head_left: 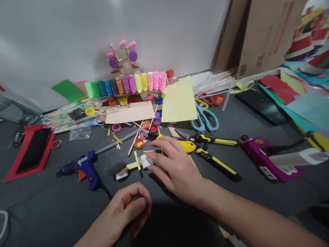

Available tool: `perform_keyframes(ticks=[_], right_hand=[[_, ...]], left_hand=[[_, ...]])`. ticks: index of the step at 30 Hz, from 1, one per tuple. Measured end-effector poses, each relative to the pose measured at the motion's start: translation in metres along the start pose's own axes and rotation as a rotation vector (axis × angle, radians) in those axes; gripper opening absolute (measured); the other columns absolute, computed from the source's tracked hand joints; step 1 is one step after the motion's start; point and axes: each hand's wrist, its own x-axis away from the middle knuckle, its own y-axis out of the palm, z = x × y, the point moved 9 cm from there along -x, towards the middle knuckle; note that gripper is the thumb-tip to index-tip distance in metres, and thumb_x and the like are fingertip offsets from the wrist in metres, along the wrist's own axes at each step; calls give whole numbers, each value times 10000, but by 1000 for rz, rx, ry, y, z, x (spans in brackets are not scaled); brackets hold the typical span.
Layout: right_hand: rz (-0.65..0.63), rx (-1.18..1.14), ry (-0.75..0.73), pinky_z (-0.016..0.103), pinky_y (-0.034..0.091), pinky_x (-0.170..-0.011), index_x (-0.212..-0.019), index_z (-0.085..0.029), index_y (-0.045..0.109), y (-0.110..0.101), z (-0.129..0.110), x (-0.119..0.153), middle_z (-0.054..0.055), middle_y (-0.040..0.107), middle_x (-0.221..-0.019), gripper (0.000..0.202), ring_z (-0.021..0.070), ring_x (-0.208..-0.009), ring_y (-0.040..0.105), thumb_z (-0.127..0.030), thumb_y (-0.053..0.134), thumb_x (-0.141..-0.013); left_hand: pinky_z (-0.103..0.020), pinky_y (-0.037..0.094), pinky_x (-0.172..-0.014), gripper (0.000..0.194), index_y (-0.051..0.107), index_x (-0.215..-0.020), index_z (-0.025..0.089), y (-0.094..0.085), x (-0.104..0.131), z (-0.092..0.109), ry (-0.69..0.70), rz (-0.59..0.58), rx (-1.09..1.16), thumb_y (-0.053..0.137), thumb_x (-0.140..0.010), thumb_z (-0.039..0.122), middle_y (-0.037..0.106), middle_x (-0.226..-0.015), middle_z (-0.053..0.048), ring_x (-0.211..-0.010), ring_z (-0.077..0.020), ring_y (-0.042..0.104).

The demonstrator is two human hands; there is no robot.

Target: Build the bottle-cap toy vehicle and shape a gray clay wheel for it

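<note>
A small craft piece (132, 165) lies on the dark table, with a pale yellow strip, a short crosspiece and white blocks at its two ends. My right hand (177, 168) reaches in from the right, its fingertips around the white block (146, 161) at the piece's right end. Nearer to me, my left hand (131, 209) is curled with its fingers bent toward the thumb; whether something small is inside is hidden. The blue glue gun (89, 168) rests left of the piece. Beyond my right hand sit a yellow cutter (187, 145) and black-yellow pliers (218, 164).
Coloured clay packs (125, 84) stand at the back by the wall, with a yellow sheet (180, 101) and blue scissors (207, 118) before them. A phone (34, 151) on red paper is at left. At right sits a purple device (272, 159).
</note>
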Motion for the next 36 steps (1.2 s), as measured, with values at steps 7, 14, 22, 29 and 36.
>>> perform_keyframes(ticks=[7, 14, 22, 29, 36], right_hand=[[-93, 21, 46, 595, 373, -1174, -1047, -144, 746, 24, 2, -10, 190, 586, -1428, 150, 377, -1455, 388, -219, 669, -942], [-97, 17, 46, 561, 356, -1180, -940, -167, 725, 30, -1, -14, 134, 632, -1382, 142, 341, -1450, 396, -212, 599, -985], [-154, -21, 48, 599, 335, -1162, -879, -158, 710, 36, -10, -7, 143, 647, -1356, 143, 369, -1435, 406, -216, 619, -973], [-275, -130, 60, 575, 313, -1205, -941, -193, 749, 37, -4, -11, 101, 630, -1399, 162, 324, -1492, 361, -189, 593, -983], [-328, -191, 94, 616, 291, -1200, -901, -226, 772, 44, 1, -14, 88, 612, -1435, 100, 325, -1531, 317, -198, 686, -942]], left_hand=[[-182, 257, -424, 494, 634, -836, 165, -6, 1, 6, 27, 98, -201, 717, -821, 652, 505, -611, 67, -454, -47, 352], [-210, 260, -456, 474, 618, -874, 170, -7, 2, 11, 38, 124, -312, 666, -853, 641, 488, -631, 68, -500, -72, 363], [-230, 228, -460, 329, 620, -885, 178, -10, 3, 14, 71, 173, -346, 643, -894, 506, 430, -620, 81, -515, -87, 320], [-241, 171, -447, 272, 630, -867, 174, -11, 1, 14, 69, 175, -378, 631, -900, 444, 369, -612, 90, -506, -88, 265], [-239, 183, -438, 275, 598, -862, 194, -12, 2, 13, 90, 173, -384, 598, -917, 463, 359, -602, 95, -480, -86, 250]])
